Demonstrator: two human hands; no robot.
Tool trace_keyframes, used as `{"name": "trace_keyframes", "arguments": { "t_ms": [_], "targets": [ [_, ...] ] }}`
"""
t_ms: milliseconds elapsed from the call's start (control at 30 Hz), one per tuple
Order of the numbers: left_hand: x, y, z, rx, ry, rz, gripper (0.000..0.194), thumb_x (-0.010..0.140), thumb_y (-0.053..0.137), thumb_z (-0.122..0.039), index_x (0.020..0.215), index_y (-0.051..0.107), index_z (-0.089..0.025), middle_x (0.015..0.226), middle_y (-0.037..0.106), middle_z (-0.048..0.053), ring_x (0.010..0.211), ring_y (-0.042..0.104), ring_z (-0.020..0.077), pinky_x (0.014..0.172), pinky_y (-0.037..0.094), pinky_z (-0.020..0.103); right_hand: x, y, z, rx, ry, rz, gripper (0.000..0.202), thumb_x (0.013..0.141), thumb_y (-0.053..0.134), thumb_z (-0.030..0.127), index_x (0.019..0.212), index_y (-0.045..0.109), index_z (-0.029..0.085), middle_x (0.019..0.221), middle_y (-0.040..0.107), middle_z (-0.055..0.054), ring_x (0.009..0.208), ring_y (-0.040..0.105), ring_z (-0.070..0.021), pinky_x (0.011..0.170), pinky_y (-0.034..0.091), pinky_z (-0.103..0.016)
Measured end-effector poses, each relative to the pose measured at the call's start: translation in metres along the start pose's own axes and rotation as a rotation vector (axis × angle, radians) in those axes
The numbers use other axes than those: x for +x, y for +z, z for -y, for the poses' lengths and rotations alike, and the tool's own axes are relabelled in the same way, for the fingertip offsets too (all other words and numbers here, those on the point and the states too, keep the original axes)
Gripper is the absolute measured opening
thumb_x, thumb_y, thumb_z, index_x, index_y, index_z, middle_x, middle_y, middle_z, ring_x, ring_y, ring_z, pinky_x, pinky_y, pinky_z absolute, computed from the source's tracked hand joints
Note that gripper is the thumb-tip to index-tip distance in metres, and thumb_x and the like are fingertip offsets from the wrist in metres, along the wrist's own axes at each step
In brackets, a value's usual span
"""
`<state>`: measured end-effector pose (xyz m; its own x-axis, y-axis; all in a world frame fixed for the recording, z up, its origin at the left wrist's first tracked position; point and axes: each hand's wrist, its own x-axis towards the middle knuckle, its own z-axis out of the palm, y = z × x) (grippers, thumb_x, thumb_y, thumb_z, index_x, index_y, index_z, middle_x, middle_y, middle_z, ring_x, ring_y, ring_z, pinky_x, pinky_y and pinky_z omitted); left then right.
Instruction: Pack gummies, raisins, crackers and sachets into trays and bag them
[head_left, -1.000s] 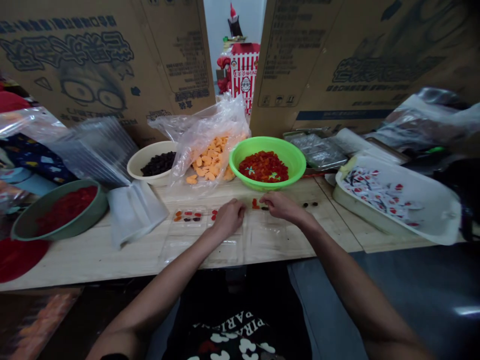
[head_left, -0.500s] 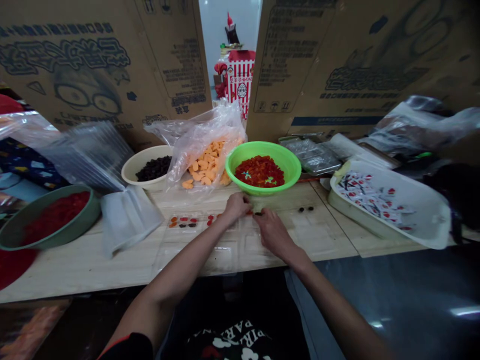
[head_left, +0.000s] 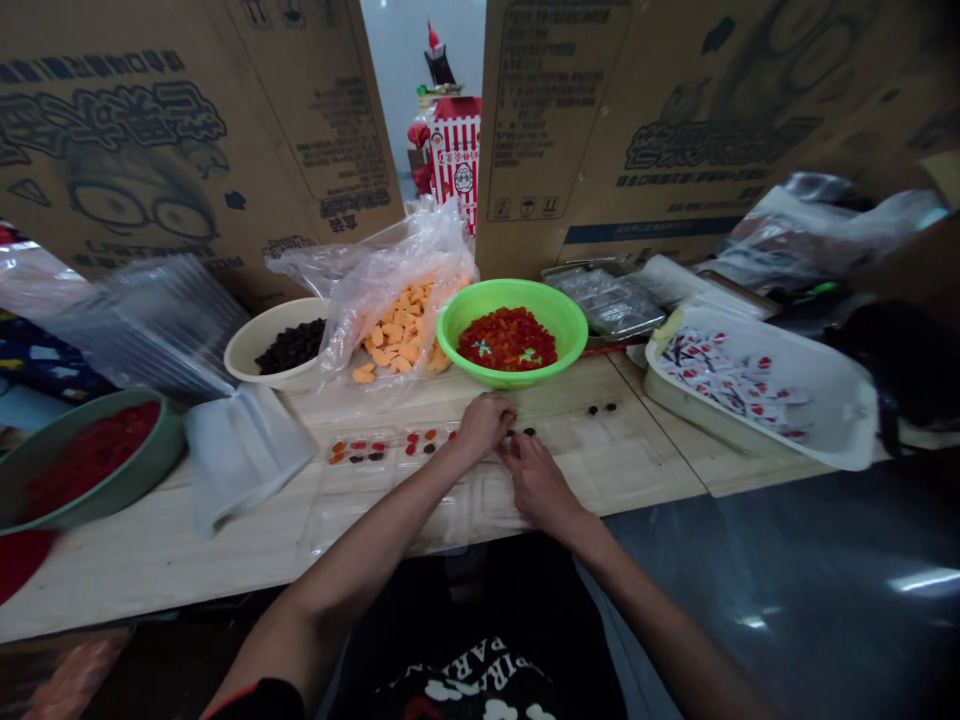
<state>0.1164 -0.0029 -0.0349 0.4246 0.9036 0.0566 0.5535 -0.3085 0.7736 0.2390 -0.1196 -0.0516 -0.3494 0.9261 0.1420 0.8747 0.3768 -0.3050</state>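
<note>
My left hand (head_left: pixel 486 424) is closed in a pinch over the clear plastic trays (head_left: pixel 442 515), below the green bowl. A small reddish spot shows at its fingertips, too small to name. Close beside it, my right hand (head_left: pixel 538 480) has its thumb and fingers drawn together; what they hold, if anything, is hidden. Dark pieces (head_left: pixel 529 432) lie just beyond the right fingers. Left of my hands, small red, orange and dark candies (head_left: pixel 357 448) sit in rows in the trays. Two more dark pieces (head_left: pixel 601 409) lie farther right.
Across the back stand a cream bowl (head_left: pixel 238 345) of dark pieces, a plastic bag (head_left: pixel 397 250) of orange pieces and a green bowl (head_left: pixel 574 335) of red pieces. A white tub (head_left: pixel 840 400) of small packets is right; a dull green basin (head_left: pixel 150 462) is left. Cardboard boxes (head_left: pixel 600 110) rise behind.
My right hand has come closer to the left and slightly toward me, uncovering dark pieces. The whole view has shifted, so the objects appear farther left.
</note>
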Motion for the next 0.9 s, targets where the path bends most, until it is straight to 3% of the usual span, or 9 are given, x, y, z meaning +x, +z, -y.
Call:
{"name": "trace_keyframes", "arguments": {
  "t_ms": [133,233,267,367,433,533,633,767,900],
  "targets": [
    [-0.004,-0.02,0.015,0.14,0.067,-0.068,0.024,0.083,0.058,-0.009,0.097,0.076,-0.017,0.101,0.068,0.008,0.095,0.064,0.02,0.089,0.051,0.033,0.017,-0.038,-0.021,0.123,0.007,-0.177,0.055,0.079,0.044,-0.001,0.129,0.062,0.013,0.113,0.057,-0.016,0.106,0.052,-0.0262,0.092,0.046,-0.037],
    [-0.008,-0.037,0.027,0.232,0.199,0.036,0.024,0.08,0.065,-0.012,0.101,0.075,-0.018,0.104,0.069,0.007,0.1,0.063,0.0215,0.093,0.05,0.034,0.068,-0.083,-0.05,0.106,0.146,-0.289,0.044,0.086,0.04,0.003,0.121,0.066,0.01,0.113,0.061,-0.017,0.108,0.056,-0.0244,0.096,0.045,-0.033],
    [-0.008,-0.04,0.029,0.25,0.23,0.086,0.023,0.079,0.067,-0.013,0.1,0.075,-0.018,0.104,0.069,0.007,0.1,0.063,0.0218,0.094,0.049,0.034,0.09,-0.095,-0.059,0.075,0.192,-0.236,0.044,0.087,0.039,0.003,0.121,0.065,0.009,0.116,0.062,-0.017,0.111,0.057,-0.024,0.099,0.043,-0.033],
    [-0.01,-0.041,0.03,0.3,0.233,0.161,0.017,0.08,0.066,-0.012,0.092,0.075,-0.018,0.097,0.07,0.006,0.093,0.064,0.0202,0.091,0.049,0.032,0.159,-0.108,-0.075,0.015,0.296,0.137,0.041,0.085,0.048,0.007,0.122,0.067,0.011,0.117,0.069,-0.014,0.109,0.062,-0.024,0.095,0.045,-0.03],
    [-0.012,-0.04,0.028,0.331,0.216,0.147,0.016,0.082,0.062,-0.01,0.089,0.075,-0.018,0.094,0.069,0.007,0.091,0.064,0.0197,0.088,0.05,0.031,0.193,-0.099,-0.077,0.016,0.319,0.308,0.035,0.075,0.064,0.011,0.109,0.074,0.014,0.098,0.074,-0.01,0.093,0.067,-0.0245,0.084,0.049,-0.028],
    [-0.02,-0.036,0.02,0.412,0.194,0.043,0.019,0.09,0.055,-0.013,0.092,0.074,-0.016,0.098,0.068,0.01,0.092,0.063,0.0214,0.086,0.049,0.033,0.219,-0.075,-0.074,0.012,0.352,0.411,0.026,0.063,0.072,0.01,0.088,0.077,0.012,0.076,0.073,-0.009,0.078,0.068,-0.0254,0.072,0.05,-0.028],
    [-0.031,-0.027,0.009,0.49,0.286,0.047,0.024,0.096,0.049,-0.019,0.103,0.072,-0.017,0.106,0.067,0.011,0.098,0.061,0.0241,0.087,0.048,0.037,0.227,-0.066,-0.071,0.006,0.386,0.392,0.021,0.062,0.07,0.008,0.082,0.077,0.01,0.072,0.072,-0.013,0.078,0.069,-0.0266,0.068,0.048,-0.027],
    [-0.042,-0.018,0.0,0.516,0.38,0.155,0.024,0.097,0.05,-0.023,0.109,0.07,-0.019,0.113,0.068,0.011,0.106,0.061,0.0268,0.09,0.048,0.041,0.212,-0.094,-0.071,0.048,0.403,0.243,0.023,0.076,0.06,0.012,0.096,0.072,0.007,0.081,0.07,-0.015,0.077,0.066,-0.0221,0.062,0.043,-0.024],
    [-0.041,-0.033,0.008,0.328,0.282,-0.068,0.025,0.098,0.048,-0.02,0.105,0.071,-0.017,0.111,0.068,0.012,0.1,0.064,0.0221,0.089,0.05,0.035,0.154,-0.118,-0.069,0.247,0.217,0.144,0.028,0.093,0.045,0.025,0.113,0.061,0.014,0.09,0.068,-0.006,0.073,0.059,-0.0145,0.06,0.041,-0.021]
  ]
}}
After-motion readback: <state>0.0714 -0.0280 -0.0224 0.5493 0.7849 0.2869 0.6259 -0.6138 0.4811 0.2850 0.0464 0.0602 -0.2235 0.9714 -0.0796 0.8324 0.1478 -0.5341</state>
